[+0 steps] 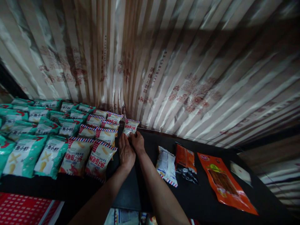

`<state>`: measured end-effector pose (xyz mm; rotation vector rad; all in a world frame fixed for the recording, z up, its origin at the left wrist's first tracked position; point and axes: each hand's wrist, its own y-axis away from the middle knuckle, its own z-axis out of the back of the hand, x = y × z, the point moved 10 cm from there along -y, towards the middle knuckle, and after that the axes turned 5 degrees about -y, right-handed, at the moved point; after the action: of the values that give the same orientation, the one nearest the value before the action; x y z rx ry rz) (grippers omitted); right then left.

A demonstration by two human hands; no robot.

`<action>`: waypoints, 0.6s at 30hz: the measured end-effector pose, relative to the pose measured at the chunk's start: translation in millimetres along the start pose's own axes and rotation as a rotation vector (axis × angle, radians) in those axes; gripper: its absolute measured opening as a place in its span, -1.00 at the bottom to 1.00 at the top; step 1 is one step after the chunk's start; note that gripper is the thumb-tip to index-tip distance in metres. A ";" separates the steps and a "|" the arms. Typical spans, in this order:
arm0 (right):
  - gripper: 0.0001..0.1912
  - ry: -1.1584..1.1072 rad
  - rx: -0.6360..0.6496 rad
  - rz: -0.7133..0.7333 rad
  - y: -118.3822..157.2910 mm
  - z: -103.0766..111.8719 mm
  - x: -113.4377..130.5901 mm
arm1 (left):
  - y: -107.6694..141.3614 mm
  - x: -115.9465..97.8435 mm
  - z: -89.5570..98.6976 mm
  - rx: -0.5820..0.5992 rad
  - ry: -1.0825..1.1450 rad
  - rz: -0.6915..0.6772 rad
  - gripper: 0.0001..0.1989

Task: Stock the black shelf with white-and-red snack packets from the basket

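1. A pale pleated curtain (164,62) with reddish tree prints and lettering hangs along the back edge of a black table (201,200); the light is dim.
2. Teal bags (25,156) stand in rows at the table's left end, running from the back edge toward the front and leaning on one another.
3. Right of these, striped bags (100,159), cream and red with red-and-blue edging, stand in two columns, also from the back edge forward.
4. One more bag (130,125) of the striped kind is near the back edge, right of those columns, tilted back with its print facing front.
5. The left hand (126,151) is at that bag's lower left, its fingers straight and side by side, close to the striped columns.
6. The right hand (138,141) is at its lower right corner, fingers bent against it; whether they grip cannot be told.
7. Toward the table's right end lie a white packet (166,165), a dark packet (186,162), an orange packet (227,181) and, near the right edge, a white piece (241,172).
8. At the front edge, a red checked item (25,207) shows by the left corner, and packs (126,217) show below the edge, between the forearms.
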<state>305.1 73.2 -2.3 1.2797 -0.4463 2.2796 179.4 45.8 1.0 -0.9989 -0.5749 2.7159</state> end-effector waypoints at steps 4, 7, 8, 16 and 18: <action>-0.78 0.025 -0.021 0.023 -6.6 -2.5 4.4 | -7.6 1.7 -5.0 0.041 -0.014 0.031 -0.54; -0.76 0.030 -0.024 0.027 -9.3 -6.1 4.7 | -11.5 4.4 -6.9 0.046 -0.001 0.043 -0.54; -0.75 0.027 -0.029 0.029 -9.7 -6.8 4.7 | -12.4 5.8 -7.2 0.039 0.006 0.047 -0.54; -0.78 0.026 -0.049 0.017 -14.7 -11.7 6.5 | -15.1 13.7 -10.2 -0.028 0.072 0.045 -0.51; -0.80 0.056 -0.041 0.019 -16.4 -12.0 8.6 | -15.1 13.4 -10.2 -0.032 0.074 0.040 -0.51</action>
<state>301.9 95.0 -0.2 1.1934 -0.4853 2.3039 176.6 66.6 -7.6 -1.1258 -0.5928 2.6988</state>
